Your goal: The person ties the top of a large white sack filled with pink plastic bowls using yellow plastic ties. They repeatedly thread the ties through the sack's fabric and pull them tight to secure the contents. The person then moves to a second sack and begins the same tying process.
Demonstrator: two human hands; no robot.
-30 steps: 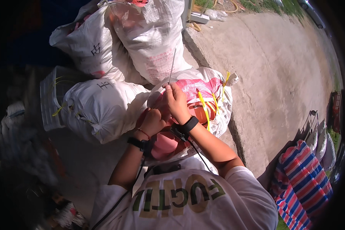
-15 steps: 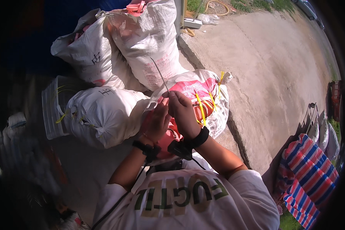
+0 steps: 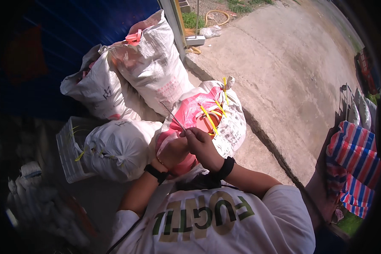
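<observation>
Right of the wall (image 3: 110, 19): a hose (image 3: 218, 11), then, farther, a striped cloth (image 3: 354, 154); below the wall: a tub (image 3: 67, 146).

We lose lower end of thin rod (image 3: 172, 114) inside right hand (image 3: 204, 146). Left hand (image 3: 176, 152): fingers mostly hidden from us, grip unclear. Clear crate (image 3: 67, 146) partly behind tied white sack (image 3: 118, 150). Pale bundles (image 3: 29, 192) at lower left too dark, blurred for us to identify. White shirt (image 3: 279, 237) cut by lower edge.

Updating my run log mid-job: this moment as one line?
right hand: holding thin rod; left hand: at pink-and-white sack, grip unclear; yellow ties: on that sack
</observation>
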